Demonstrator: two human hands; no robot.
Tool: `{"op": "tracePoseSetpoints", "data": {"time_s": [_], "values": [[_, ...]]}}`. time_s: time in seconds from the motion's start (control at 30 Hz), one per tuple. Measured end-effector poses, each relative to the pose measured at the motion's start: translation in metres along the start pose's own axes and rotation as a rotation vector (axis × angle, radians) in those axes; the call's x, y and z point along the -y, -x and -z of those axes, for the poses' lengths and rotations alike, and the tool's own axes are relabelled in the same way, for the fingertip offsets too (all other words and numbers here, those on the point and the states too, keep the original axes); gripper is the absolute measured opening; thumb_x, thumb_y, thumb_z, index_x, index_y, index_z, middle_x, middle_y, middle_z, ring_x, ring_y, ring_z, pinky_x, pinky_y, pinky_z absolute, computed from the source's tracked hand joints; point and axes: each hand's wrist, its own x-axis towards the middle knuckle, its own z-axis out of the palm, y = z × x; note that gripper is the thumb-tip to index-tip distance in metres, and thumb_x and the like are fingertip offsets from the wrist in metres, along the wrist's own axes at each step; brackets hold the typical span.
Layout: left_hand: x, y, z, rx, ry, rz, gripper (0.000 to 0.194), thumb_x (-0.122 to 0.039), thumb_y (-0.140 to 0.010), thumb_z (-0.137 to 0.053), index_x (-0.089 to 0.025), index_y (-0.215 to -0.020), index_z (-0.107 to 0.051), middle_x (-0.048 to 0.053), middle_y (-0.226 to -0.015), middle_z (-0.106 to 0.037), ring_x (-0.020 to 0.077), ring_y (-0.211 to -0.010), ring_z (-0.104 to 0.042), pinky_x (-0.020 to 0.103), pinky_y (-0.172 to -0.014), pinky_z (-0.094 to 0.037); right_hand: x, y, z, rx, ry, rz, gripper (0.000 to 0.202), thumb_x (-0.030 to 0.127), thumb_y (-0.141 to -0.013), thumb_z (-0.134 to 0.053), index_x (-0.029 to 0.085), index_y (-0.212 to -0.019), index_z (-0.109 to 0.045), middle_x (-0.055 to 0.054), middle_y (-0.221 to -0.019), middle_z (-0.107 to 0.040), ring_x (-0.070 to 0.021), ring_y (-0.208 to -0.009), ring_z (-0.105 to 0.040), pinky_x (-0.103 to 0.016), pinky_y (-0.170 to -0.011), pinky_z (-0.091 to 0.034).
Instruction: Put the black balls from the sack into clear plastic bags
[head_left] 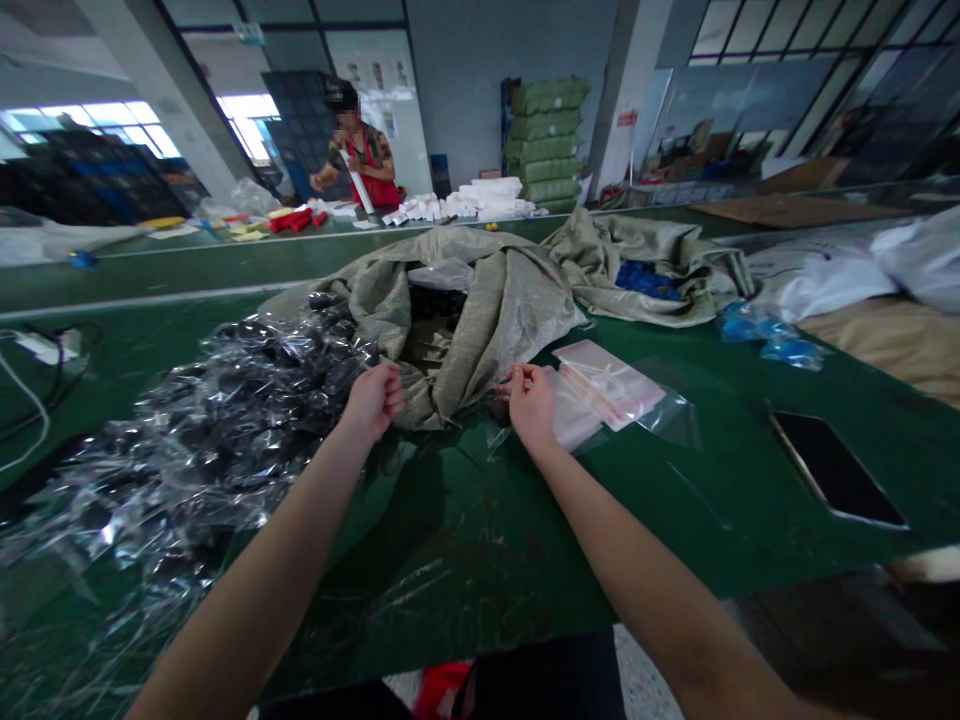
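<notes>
My two hands are up on the green table. My left hand (377, 395), at eleven o'clock, has its fingers curled narrow beside a heap of black pieces in clear plastic wrappers (255, 400), too many to count; whether it grips one, I can't tell. My right hand (532, 400), at half past twelve, has its fingertips drawn close by the flat clear bags with pinkish edges (619, 385); its grip is unclear. Two grey-green woven sacks (510, 310) lie from twelve to one, one black-screened phone (836, 468) at two. I can read no lettering.
</notes>
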Motion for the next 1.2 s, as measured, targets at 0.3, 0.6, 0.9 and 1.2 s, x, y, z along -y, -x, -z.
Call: {"op": "tracePoseSetpoints", "data": {"time_s": [0.3,0.6,0.9,1.2], "values": [[0.039,0.044,-0.056,0.345,-0.884,-0.38,0.03,-0.047,-0.079,-0.063,-0.02,-0.086,-0.074,0.002,-0.084,-0.072,0.0161,-0.069,-0.062,0.027,-0.066,-0.046,0.011,0.006,0.0,-0.031,-0.032,-0.012,0.033,0.051,-0.086,-0.05,0.019,-0.096,-0.056,-0.01,-0.095,-0.066,-0.0182,-0.065,-0.069,-0.028,-0.052,-0.054],[0.024,0.029,-0.053,0.085,-0.633,-0.443,0.029,-0.041,-0.083,-0.058,-0.017,-0.087,-0.074,0.003,-0.084,-0.073,0.0174,-0.076,-0.064,0.027,-0.073,-0.048,0.018,-0.004,0.005,0.196,-0.42,-0.061,0.038,0.052,-0.086,-0.05,0.023,-0.108,-0.056,-0.008,-0.113,-0.067,-0.0203,-0.101,-0.067,-0.035,-0.086,-0.055],[0.015,0.016,-0.05,-0.087,-0.491,-0.396,0.029,-0.04,-0.077,-0.063,-0.014,-0.084,-0.073,0.003,-0.078,-0.073,0.0165,-0.071,-0.063,0.026,-0.068,-0.048,0.01,0.006,-0.003,0.307,-0.318,-0.045,0.035,0.049,-0.073,-0.069,0.02,-0.093,-0.064,-0.004,-0.094,-0.07,-0.0187,-0.088,-0.065,-0.034,-0.083,-0.053],[0.004,0.011,-0.035,0.156,-0.74,-0.5,0.025,-0.039,-0.081,-0.059,-0.017,-0.085,-0.071,0.005,-0.088,-0.073,0.0195,-0.084,-0.064,0.03,-0.079,-0.048,0.015,-0.002,0.005,0.249,-0.263,0.071,0.024,0.044,-0.077,-0.066,0.02,-0.078,-0.063,-0.002,-0.084,-0.066,-0.0172,-0.08,-0.062,-0.033,-0.079,-0.052]]}}
